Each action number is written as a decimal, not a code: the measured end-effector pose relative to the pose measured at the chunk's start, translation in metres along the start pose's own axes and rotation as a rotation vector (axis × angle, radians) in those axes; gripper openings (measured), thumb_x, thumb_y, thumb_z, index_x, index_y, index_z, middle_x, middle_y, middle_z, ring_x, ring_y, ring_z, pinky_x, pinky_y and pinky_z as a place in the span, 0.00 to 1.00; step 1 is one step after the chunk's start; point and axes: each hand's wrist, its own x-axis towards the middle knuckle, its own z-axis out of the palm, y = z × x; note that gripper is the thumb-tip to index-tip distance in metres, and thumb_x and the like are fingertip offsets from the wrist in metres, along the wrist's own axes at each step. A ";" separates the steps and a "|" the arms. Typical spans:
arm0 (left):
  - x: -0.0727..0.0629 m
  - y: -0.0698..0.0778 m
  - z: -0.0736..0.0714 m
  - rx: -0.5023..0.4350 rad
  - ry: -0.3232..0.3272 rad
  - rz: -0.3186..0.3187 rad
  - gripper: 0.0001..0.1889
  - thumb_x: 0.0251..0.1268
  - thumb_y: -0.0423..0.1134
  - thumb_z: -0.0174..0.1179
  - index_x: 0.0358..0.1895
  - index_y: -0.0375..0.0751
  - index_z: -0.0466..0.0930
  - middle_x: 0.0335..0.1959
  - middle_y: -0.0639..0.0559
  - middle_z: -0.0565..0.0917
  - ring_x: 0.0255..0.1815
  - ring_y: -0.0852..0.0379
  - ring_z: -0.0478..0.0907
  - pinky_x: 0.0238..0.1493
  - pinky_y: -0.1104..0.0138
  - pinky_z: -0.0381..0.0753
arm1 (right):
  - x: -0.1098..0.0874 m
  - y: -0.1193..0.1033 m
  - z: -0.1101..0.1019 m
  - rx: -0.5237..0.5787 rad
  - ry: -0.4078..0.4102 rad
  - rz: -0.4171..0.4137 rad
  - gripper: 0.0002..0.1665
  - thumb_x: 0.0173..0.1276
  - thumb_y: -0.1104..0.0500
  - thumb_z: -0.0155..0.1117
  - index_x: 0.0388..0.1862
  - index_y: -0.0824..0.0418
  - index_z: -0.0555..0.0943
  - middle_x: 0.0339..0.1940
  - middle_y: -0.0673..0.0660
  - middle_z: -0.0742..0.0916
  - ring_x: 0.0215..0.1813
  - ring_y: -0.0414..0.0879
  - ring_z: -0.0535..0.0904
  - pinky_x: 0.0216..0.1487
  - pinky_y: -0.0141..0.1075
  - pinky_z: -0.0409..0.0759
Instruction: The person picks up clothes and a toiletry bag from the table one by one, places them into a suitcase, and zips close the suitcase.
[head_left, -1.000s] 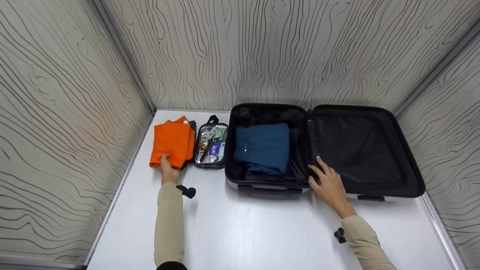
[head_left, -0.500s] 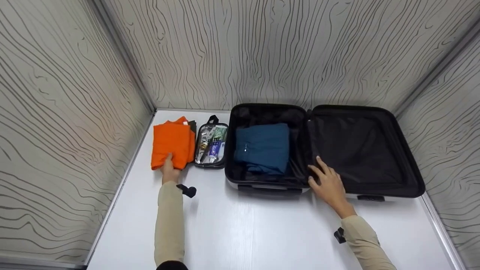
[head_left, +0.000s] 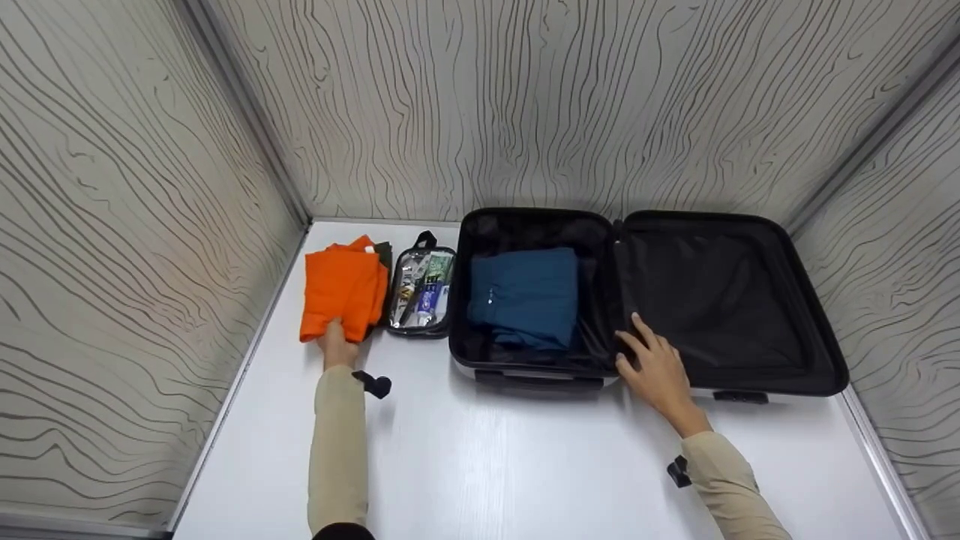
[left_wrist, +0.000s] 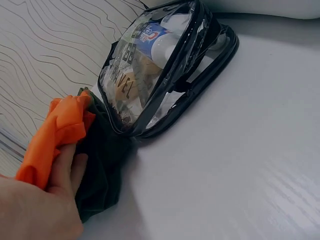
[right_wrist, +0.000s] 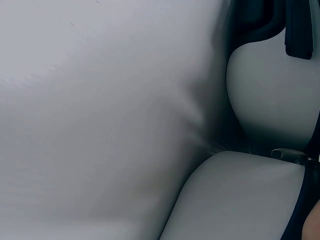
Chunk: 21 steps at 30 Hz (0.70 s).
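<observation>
My left hand [head_left: 337, 349] grips the near edge of a folded orange garment [head_left: 339, 281], thumb on top. In the left wrist view its fingers [left_wrist: 62, 167] reach under the orange cloth, above a dark green folded cloth [left_wrist: 102, 175]. Most of that green cloth is hidden in the head view. My right hand [head_left: 660, 375] rests with spread, relaxed fingers on the near edge of an opened black-lined suitcase [head_left: 540, 366], by the hinge between its halves. Folded blue clothing [head_left: 525, 296] lies in the left half.
Between the orange garment and the suitcase lies a clear toiletry pouch [head_left: 421, 292] with black trim, tubes and bottles inside. The suitcase's right half [head_left: 720, 300] lies flat with a dark lining. Patterned panels [head_left: 480, 105] enclose the white table [head_left: 480, 465] at back and sides.
The orange garment's near edge has shifted slightly toward me, and my left hand with it. My right hand and the suitcase have stayed in place.
</observation>
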 end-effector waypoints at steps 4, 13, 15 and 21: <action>-0.041 0.014 0.027 0.059 0.060 0.030 0.20 0.72 0.28 0.43 0.64 0.38 0.57 0.60 0.48 0.66 0.58 0.53 0.67 0.60 0.65 0.70 | 0.000 0.000 0.000 -0.006 0.009 -0.007 0.25 0.70 0.54 0.60 0.65 0.58 0.78 0.75 0.62 0.67 0.63 0.68 0.69 0.60 0.64 0.64; -0.060 0.019 0.035 0.056 0.018 0.093 0.22 0.67 0.25 0.46 0.64 0.35 0.60 0.58 0.47 0.68 0.54 0.53 0.69 0.56 0.66 0.73 | 0.000 0.000 0.000 -0.003 -0.008 0.009 0.25 0.71 0.54 0.60 0.66 0.58 0.78 0.76 0.61 0.66 0.64 0.67 0.69 0.63 0.63 0.62; -0.079 0.027 0.046 0.111 0.040 0.073 0.25 0.70 0.26 0.41 0.69 0.34 0.53 0.63 0.46 0.65 0.60 0.52 0.65 0.61 0.66 0.69 | 0.000 -0.001 0.000 -0.005 -0.011 0.010 0.26 0.71 0.54 0.61 0.66 0.58 0.78 0.76 0.61 0.66 0.64 0.67 0.68 0.63 0.63 0.62; -0.085 0.034 0.049 0.095 0.019 0.023 0.28 0.70 0.24 0.39 0.72 0.36 0.47 0.65 0.44 0.63 0.62 0.50 0.64 0.61 0.64 0.69 | 0.001 0.000 0.000 -0.011 -0.025 0.020 0.26 0.71 0.53 0.60 0.66 0.58 0.77 0.76 0.61 0.65 0.65 0.67 0.68 0.64 0.62 0.62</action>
